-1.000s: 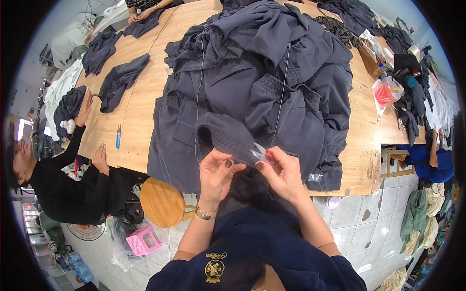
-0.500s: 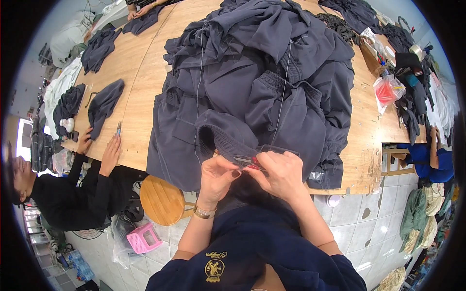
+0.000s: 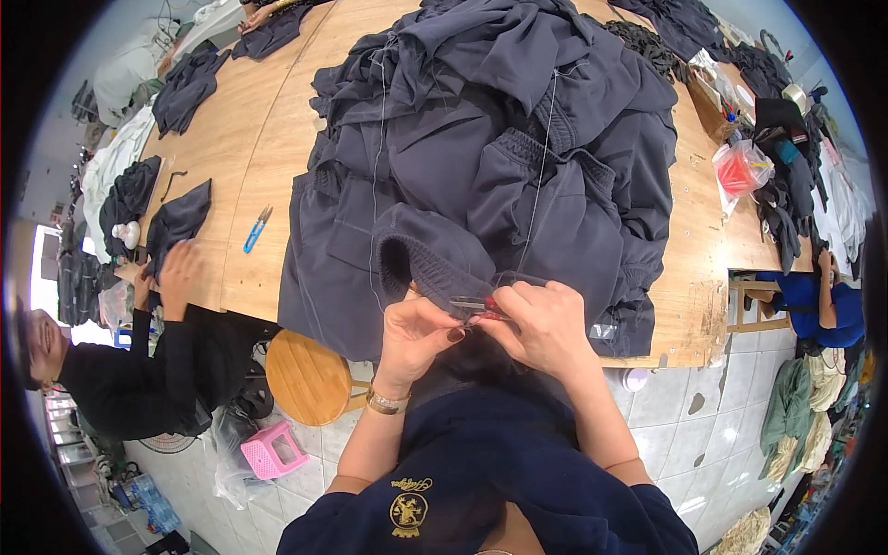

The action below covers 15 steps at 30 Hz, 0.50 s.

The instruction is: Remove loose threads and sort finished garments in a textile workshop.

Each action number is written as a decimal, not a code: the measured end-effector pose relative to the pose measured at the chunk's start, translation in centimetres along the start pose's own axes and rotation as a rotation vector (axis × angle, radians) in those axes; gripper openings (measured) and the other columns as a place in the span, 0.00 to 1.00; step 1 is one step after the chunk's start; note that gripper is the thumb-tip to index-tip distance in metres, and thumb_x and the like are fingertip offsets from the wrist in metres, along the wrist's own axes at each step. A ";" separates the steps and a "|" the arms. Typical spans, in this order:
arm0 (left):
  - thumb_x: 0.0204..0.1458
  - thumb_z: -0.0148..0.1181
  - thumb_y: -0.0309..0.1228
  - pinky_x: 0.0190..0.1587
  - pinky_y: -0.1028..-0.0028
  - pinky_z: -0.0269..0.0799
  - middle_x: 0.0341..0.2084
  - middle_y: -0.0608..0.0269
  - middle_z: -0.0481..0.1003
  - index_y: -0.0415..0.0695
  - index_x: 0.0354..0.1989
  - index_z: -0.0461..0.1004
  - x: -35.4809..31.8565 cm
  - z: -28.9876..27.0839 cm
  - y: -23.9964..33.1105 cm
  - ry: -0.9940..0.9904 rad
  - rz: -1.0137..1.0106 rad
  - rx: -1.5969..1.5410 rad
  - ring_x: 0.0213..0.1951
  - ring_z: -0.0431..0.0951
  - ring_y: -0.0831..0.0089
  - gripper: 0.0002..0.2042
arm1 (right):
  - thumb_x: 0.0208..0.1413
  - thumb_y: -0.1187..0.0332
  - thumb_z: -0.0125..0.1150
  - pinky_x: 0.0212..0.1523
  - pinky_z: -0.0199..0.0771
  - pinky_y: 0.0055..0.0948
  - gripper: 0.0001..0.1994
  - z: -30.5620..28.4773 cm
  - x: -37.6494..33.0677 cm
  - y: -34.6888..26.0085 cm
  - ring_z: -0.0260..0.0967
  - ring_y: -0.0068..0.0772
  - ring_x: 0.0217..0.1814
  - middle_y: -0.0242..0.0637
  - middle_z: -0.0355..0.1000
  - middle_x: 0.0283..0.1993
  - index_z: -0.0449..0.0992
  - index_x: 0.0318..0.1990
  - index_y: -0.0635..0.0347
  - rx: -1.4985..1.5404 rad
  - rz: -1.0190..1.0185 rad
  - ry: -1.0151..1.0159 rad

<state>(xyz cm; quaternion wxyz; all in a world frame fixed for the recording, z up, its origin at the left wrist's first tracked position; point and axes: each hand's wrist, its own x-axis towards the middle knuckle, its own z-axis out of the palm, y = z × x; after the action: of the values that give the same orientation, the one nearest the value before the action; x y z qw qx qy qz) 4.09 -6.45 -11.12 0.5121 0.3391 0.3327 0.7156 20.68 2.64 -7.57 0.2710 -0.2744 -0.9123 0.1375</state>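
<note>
While our left hand [image 3: 418, 331] pinches the dark-grey gathered fabric cuff [image 3: 437, 268] by the pale wooden desk [image 3: 696, 310], our right hand [image 3: 544, 324] grips red-handled metal snips [image 3: 483, 304]; we should angle them off the gathers.

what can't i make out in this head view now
Head view:
Red snips: handles mostly hidden by the right hand.
Any thread between their blades, beside the dark cuff and left hand: too small.
Far co-worker: mostly cut off by the top edge.
Left-side co-worker's nearer hand: fingers blurred.
</note>
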 end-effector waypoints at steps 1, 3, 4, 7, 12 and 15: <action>0.43 0.65 0.17 0.42 0.78 0.72 0.30 0.59 0.77 0.38 0.28 0.75 0.0 0.2 0.2 0.002 -0.010 0.011 0.34 0.77 0.75 0.05 | 0.46 0.53 0.63 0.21 0.58 0.27 0.15 0.1 0.0 0.0 0.64 0.29 0.18 0.28 0.62 0.18 0.68 0.24 0.53 0.001 -0.001 -0.001; 0.42 0.65 0.16 0.42 0.79 0.70 0.31 0.62 0.77 0.38 0.27 0.77 0.0 0.2 0.2 0.004 -0.020 0.021 0.35 0.76 0.77 0.06 | 0.46 0.54 0.63 0.21 0.58 0.27 0.15 0.2 0.1 -0.1 0.64 0.29 0.18 0.28 0.62 0.18 0.68 0.24 0.53 0.024 0.001 0.001; 0.42 0.66 0.16 0.43 0.78 0.69 0.32 0.61 0.77 0.38 0.28 0.77 0.0 0.1 0.2 -0.017 -0.040 0.022 0.36 0.76 0.77 0.06 | 0.46 0.54 0.63 0.21 0.58 0.27 0.15 0.2 0.0 0.0 0.64 0.29 0.18 0.28 0.62 0.18 0.68 0.24 0.53 0.023 0.000 0.001; 0.42 0.66 0.17 0.44 0.78 0.69 0.33 0.61 0.77 0.38 0.27 0.77 -0.1 0.0 0.1 -0.043 -0.061 0.030 0.37 0.76 0.76 0.05 | 0.46 0.54 0.62 0.22 0.59 0.28 0.14 0.3 0.0 -0.1 0.65 0.29 0.18 0.28 0.63 0.18 0.68 0.24 0.53 0.037 0.016 0.004; 0.42 0.66 0.17 0.43 0.78 0.69 0.33 0.60 0.77 0.38 0.27 0.77 0.1 0.4 0.0 -0.029 -0.041 0.034 0.37 0.76 0.76 0.05 | 0.47 0.55 0.62 0.21 0.58 0.28 0.15 0.6 -0.1 -0.1 0.64 0.30 0.18 0.29 0.63 0.18 0.67 0.24 0.54 0.066 0.023 0.026; 0.42 0.66 0.17 0.42 0.79 0.70 0.33 0.60 0.77 0.38 0.28 0.77 0.0 0.1 -0.2 -0.010 -0.023 -0.012 0.36 0.76 0.75 0.05 | 0.44 0.58 0.65 0.23 0.61 0.30 0.14 0.6 0.0 -0.2 0.65 0.36 0.19 0.33 0.65 0.18 0.68 0.24 0.57 0.116 0.086 0.034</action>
<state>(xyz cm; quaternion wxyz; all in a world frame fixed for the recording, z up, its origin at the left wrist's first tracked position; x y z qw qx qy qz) 4.31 -6.41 -11.20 0.5238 0.3357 0.3295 0.7101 20.29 2.42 -7.98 0.2957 -0.2996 -0.8854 0.1972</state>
